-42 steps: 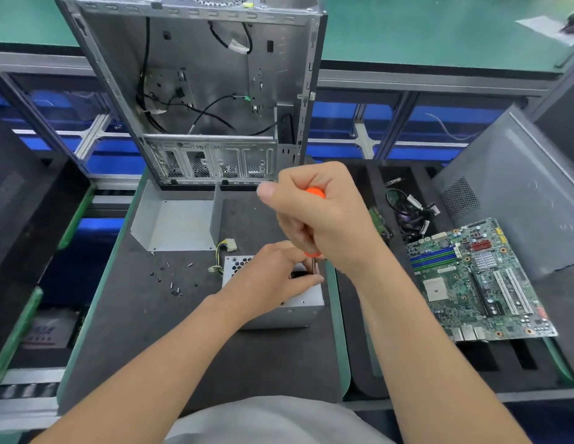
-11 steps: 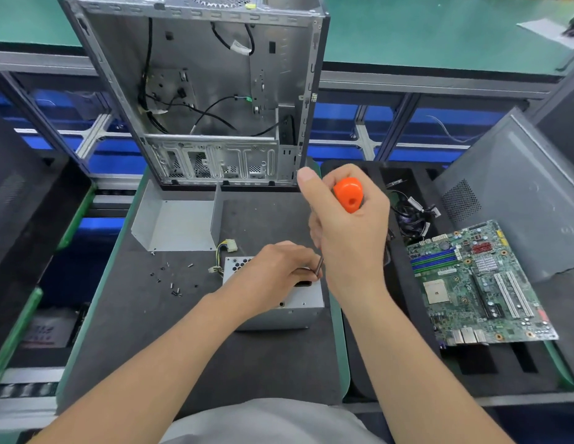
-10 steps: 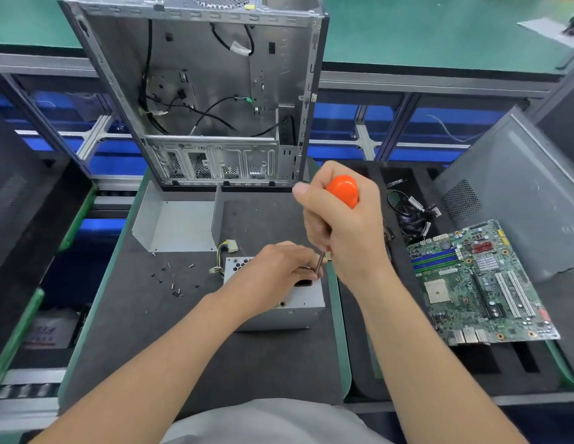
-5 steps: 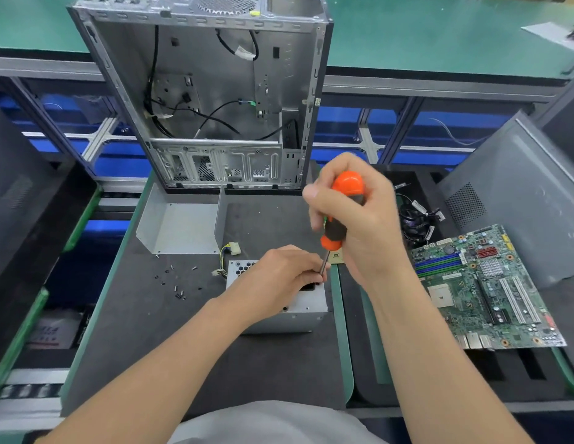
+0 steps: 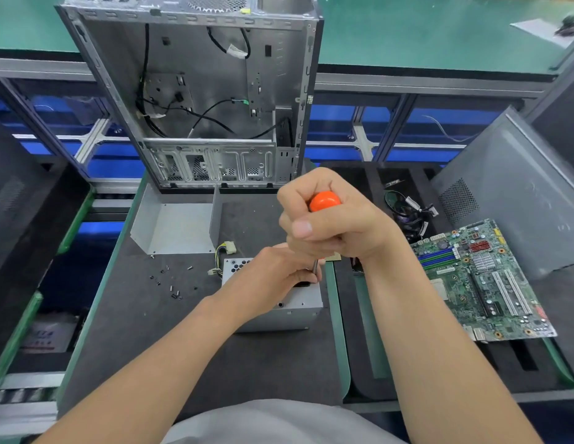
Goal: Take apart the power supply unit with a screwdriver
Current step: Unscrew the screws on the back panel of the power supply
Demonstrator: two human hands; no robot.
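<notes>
I am watching the right grip (image 5: 330,225) clenching around the orange-handled screwdriver (image 5: 324,200), thumb folded across the front and the handle's end showing above the fist. The shaft is pointing down at the far right corner of the power supply unit (image 5: 295,307), its tip hidden. The left grip (image 5: 273,277) is lying on top of the unit, fingers curling in around the lower end of the shaft. The unit is sitting flat on the dark desk (image 5: 183,331), near the middle of my view, with its yellow and black wire plug (image 5: 226,248) sticking out at ten o'clock. Loose screws (image 5: 173,288) are lying scattered at nine o'clock of the unit. An open computer case (image 5: 199,91) is standing at twelve o'clock, a bent metal bracket (image 5: 176,225) just in front of it. A green motherboard (image 5: 481,280) is resting at three o'clock, well apart from the unit.
</notes>
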